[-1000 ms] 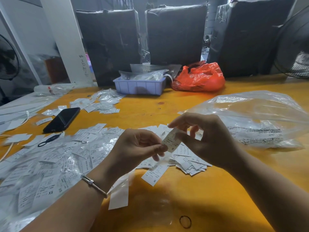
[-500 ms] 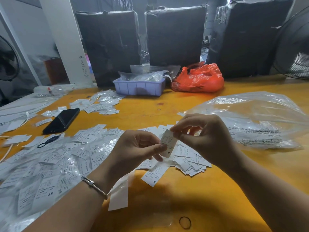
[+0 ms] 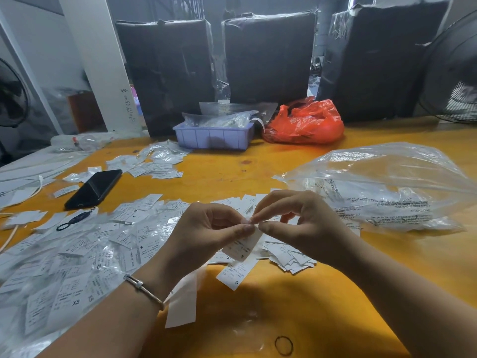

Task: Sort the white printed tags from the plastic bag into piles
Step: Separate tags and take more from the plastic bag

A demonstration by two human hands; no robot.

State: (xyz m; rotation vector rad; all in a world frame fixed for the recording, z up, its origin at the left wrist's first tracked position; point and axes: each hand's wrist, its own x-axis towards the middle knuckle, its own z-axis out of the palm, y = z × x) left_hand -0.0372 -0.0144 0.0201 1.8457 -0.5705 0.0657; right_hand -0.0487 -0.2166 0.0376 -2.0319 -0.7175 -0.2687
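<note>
Mid-frame, your left hand [image 3: 206, 236] and right hand [image 3: 304, 226] both pinch the top edge of one white tag [image 3: 242, 248]. It looks feather-light and floppy, so pinch near a corner, gently.

Orange table [image 3: 322, 313], tags [image 3: 77, 254], phone [image 3: 94, 188], bag [image 3: 387, 187]

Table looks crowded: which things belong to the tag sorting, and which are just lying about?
Part of the job: held tag, both hands, loose tags, small pile, clear bag.

Lying about: phone, orange bag, blue tray, rubber band.
</note>
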